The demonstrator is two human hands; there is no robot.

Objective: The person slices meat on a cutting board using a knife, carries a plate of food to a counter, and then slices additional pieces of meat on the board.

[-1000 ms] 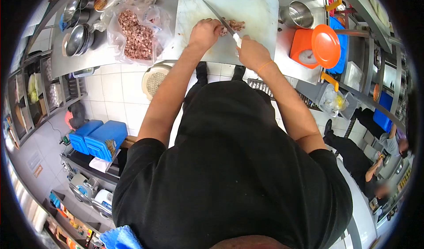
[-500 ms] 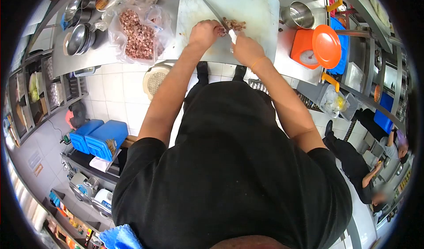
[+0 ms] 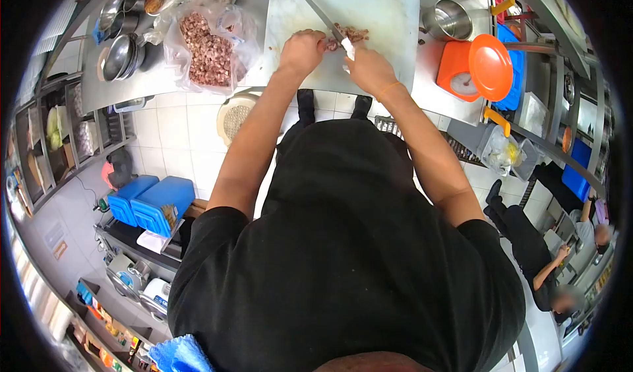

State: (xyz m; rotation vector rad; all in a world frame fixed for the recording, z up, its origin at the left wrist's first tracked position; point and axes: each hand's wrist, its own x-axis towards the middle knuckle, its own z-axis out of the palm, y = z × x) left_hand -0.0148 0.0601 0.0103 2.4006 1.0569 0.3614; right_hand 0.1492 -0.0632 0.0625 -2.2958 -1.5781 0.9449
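My right hand is closed around the white handle of a long kitchen knife, its blade slanting up and left over the white cutting board. My left hand presses with curled fingers on a piece of meat just left of the blade. Small chopped meat bits lie to the right of the knife. Left of the board, a clear plastic bag lies open, holding a heap of diced pinkish meat.
Right of the board stand a steel pot and an orange scale with a round orange pan. Stacked metal bowls sit at the counter's left. Two people are at the far right.
The knife has shifted slightly, its tip moving a little up and left. My left hand stays at the meat. The whole view has shifted slightly.
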